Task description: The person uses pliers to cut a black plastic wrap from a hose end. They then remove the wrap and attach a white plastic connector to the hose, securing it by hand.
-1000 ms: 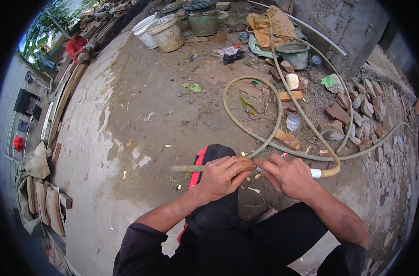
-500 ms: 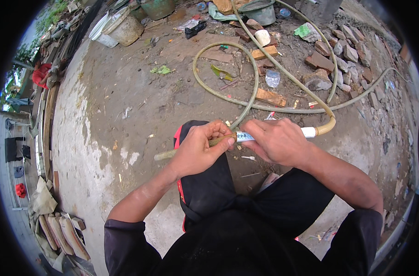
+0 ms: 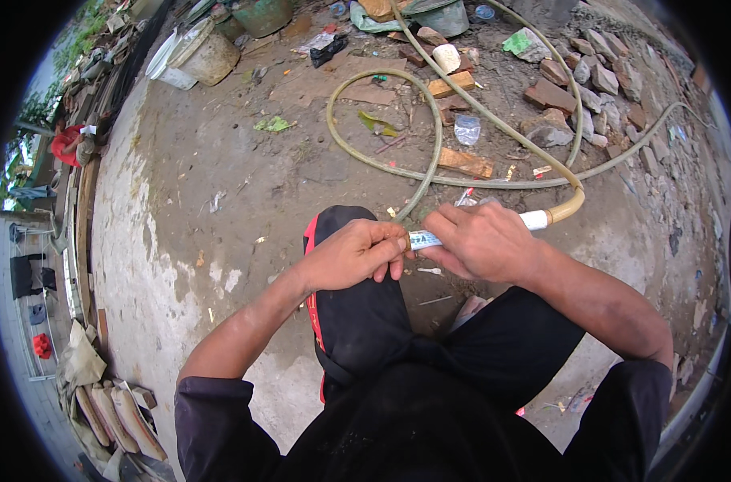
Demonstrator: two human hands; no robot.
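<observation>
A white plastic pipe (image 3: 534, 220) with blue markings lies across my right hand (image 3: 492, 241), whose fingers are closed around it. A yellowish hose (image 3: 570, 204) joins the pipe's right end. My left hand (image 3: 356, 254) is closed at the pipe's left end, fingers pressed together around a tan hose edge; most of what it grips is hidden. Both hands are above my bent knees in black trousers. Behind my left hand, a thinner greenish hose (image 3: 419, 197) comes down from a loop on the ground; its lower part is out of sight.
Broken bricks and stones (image 3: 598, 76) are heaped at the far right. Wood blocks (image 3: 463, 164), a clear plastic cup (image 3: 467, 129) and litter lie on the dirt. Dirty buckets (image 3: 207, 53) stand at the far left. A person in red (image 3: 66, 146) is at the left edge.
My left hand has shifted slightly, its fingers now closer over the pipe's left end. The hose piece that stuck out left of that hand is no longer visible. My right hand keeps its grip.
</observation>
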